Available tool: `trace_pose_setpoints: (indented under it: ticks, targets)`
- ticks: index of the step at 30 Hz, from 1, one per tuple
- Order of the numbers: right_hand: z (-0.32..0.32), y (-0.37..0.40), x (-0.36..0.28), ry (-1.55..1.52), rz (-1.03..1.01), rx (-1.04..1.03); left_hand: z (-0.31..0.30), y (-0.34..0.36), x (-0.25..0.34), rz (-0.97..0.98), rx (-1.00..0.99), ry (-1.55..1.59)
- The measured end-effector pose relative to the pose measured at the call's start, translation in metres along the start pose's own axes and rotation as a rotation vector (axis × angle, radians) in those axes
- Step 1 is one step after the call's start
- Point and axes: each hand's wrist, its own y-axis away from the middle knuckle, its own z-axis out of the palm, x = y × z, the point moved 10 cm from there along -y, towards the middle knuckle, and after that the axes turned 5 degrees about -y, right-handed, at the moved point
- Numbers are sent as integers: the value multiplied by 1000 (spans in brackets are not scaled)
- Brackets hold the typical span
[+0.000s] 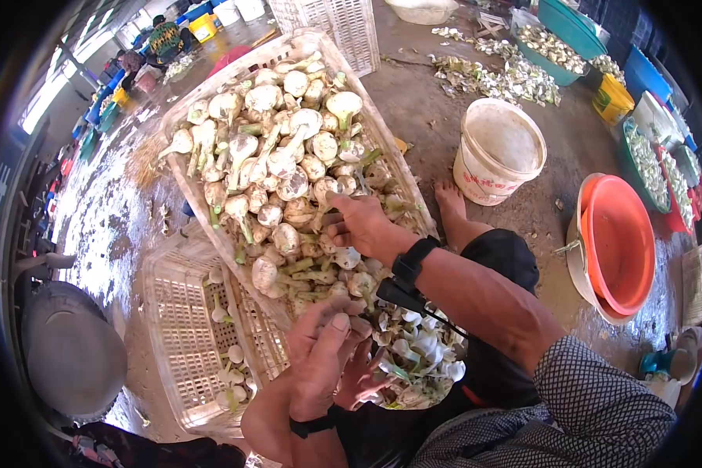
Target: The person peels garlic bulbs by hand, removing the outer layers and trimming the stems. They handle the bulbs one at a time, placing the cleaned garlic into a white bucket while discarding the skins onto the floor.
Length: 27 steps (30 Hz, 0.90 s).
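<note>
A white plastic crate heaped with whole garlic bulbs, many with stems left on, tilts in front of me. My right hand is on the heap, its curled fingers closed at a garlic bulb; the fingertips are partly hidden. Near the crate's lower edge is my left hand, thumb laid over bent fingers. Whatever it holds, if anything, is hidden. Beneath the hands lies a pile of separated garlic cloves and skins. Both wrists wear black bands, and a black handle-like object shows below my right wrist.
A second crate with a few bulbs stands lower left, near a round dark stool. To the right are a white bucket and an orange basin. Garlic skins litter the floor. A person sits far back left.
</note>
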Motion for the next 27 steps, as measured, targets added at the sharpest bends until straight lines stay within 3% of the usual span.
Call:
trace_pose_setpoints:
  ticks: [3,5,8,14,15,19,23,27]
  targets:
    - [1,7,-11,6,-36,65,1,0,-6,5,-33,-39]
    - [-8,9,-27,44,-166,157,10,1,-4,-5,-56,-67]
    - [0,5,-32,220,-222,91,34,3,21,30,-28,-108]
    - [6,-9,-31,239,-310,-16,56,-6,57,120,72,-61]
    - [2,-11,-31,301,-322,64,59,-8,60,138,72,-89]
    - [9,6,-39,282,-260,-40,59,-11,59,174,53,-96]
    - [19,52,-50,390,-310,-86,27,-10,59,210,218,-131]
    - [51,106,-63,638,-578,-378,-5,-11,57,343,364,-148]
